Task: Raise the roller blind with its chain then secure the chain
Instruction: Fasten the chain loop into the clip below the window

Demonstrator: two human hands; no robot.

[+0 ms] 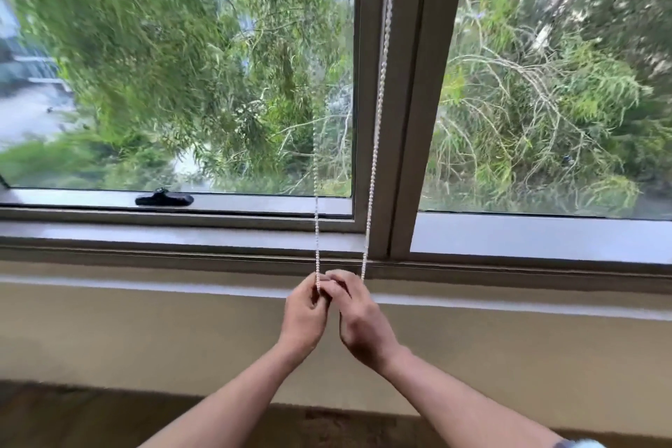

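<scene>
Blind out of view; securing step judged underway. Left hand (303, 313) and right hand (358, 316) pinched shut on chain (374, 142) loop at 6 o'clock. Next: steady tension, locate fastening point.

Both hands, left hand (304, 313) and right hand (358, 316), pinch the bead chain (374, 142) together below the window frame (403, 113).

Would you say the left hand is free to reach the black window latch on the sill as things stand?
Probably not yet: the left hand is closed on the bead chain. The latch lies up and left with nothing between, so releasing the chain should free it.
</scene>
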